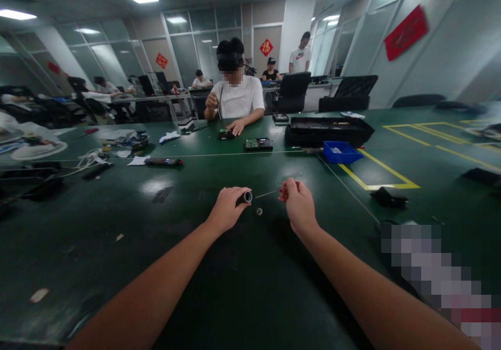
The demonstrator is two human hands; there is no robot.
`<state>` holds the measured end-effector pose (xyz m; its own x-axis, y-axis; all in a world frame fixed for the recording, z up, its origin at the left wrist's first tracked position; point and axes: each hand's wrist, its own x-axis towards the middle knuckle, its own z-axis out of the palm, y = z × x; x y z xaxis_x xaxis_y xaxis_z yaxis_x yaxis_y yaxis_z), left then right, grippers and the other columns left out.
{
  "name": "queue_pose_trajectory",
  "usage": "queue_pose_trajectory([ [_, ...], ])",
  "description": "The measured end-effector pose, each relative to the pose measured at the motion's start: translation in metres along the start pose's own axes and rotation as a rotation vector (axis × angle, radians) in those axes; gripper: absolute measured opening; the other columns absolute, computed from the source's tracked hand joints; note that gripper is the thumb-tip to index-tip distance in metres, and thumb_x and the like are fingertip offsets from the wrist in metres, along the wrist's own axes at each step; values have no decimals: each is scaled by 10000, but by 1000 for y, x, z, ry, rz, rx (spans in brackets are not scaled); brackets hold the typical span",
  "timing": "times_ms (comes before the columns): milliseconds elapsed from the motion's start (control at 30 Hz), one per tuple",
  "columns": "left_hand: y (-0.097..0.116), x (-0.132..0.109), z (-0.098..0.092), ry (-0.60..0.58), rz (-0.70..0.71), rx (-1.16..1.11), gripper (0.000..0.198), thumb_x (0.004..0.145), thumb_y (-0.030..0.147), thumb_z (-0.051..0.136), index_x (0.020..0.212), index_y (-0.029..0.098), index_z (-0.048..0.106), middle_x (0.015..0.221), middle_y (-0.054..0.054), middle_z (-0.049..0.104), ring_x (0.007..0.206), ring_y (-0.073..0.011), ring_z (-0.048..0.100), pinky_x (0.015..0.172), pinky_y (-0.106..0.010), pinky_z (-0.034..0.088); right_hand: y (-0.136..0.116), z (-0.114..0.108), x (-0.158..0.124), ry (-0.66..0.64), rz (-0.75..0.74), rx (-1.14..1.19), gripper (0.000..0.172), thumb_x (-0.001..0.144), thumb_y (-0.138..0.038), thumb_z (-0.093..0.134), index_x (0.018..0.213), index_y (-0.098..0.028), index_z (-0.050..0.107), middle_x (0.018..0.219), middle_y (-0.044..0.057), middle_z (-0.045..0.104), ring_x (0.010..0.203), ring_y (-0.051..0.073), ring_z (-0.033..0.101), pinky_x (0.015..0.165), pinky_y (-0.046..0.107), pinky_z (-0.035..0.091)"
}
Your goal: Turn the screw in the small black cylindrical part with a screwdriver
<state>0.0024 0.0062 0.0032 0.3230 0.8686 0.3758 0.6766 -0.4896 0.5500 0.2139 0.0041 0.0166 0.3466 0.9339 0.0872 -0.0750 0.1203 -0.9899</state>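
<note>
Left hand [227, 206] is gripping a small black cylinder with a silver rim [246, 197], fingers clamped round its body, just above the dark green table [188, 183], near centre. Right hand [298, 204] is pinching a thin red-handled metal pick [268, 193], tip pointing left at the cylinder's open end. A tiny round silver part [259, 211] is lying between the hands, near side. Cylinder is looking light, stiff and smooth, likely to roll; best gripping round the body, not the rim

Bright ceiling panels, tabletop glare, warped edges.
</note>
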Motion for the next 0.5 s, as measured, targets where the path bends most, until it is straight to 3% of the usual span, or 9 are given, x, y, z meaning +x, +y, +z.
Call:
queue_pose_trajectory([
  [100,0,0,2,20,-35,-77,329,891,199,674,1218,210,640,1254,-76,644,1168,-244,585,1060,-430,442,-1,-1,-3,-6,-87,-68,287,942,-485,533,895,-229,652,804,33,662,709,186,609,644,335,511],
  [333,11,-2,0,45,-79,-211,415,949,201,558,1359,192,497,1367,-94,563,1273,-226,517,1123,-408,381,-7,0,-7,-5,-194,-114,280,928,-493,558,946,-222,629,821,24,666,715,178,608,684,340,493],
  [500,26,-5,-10,-30,-156,-183,364,955,427,561,1250,214,544,1115,-64,636,970,-223,609,840,-378,499,-14,0,-12,-11,-217,-151,289,931,-498,544,949,-224,633,825,30,674,730,186,619,695,346,491],
])
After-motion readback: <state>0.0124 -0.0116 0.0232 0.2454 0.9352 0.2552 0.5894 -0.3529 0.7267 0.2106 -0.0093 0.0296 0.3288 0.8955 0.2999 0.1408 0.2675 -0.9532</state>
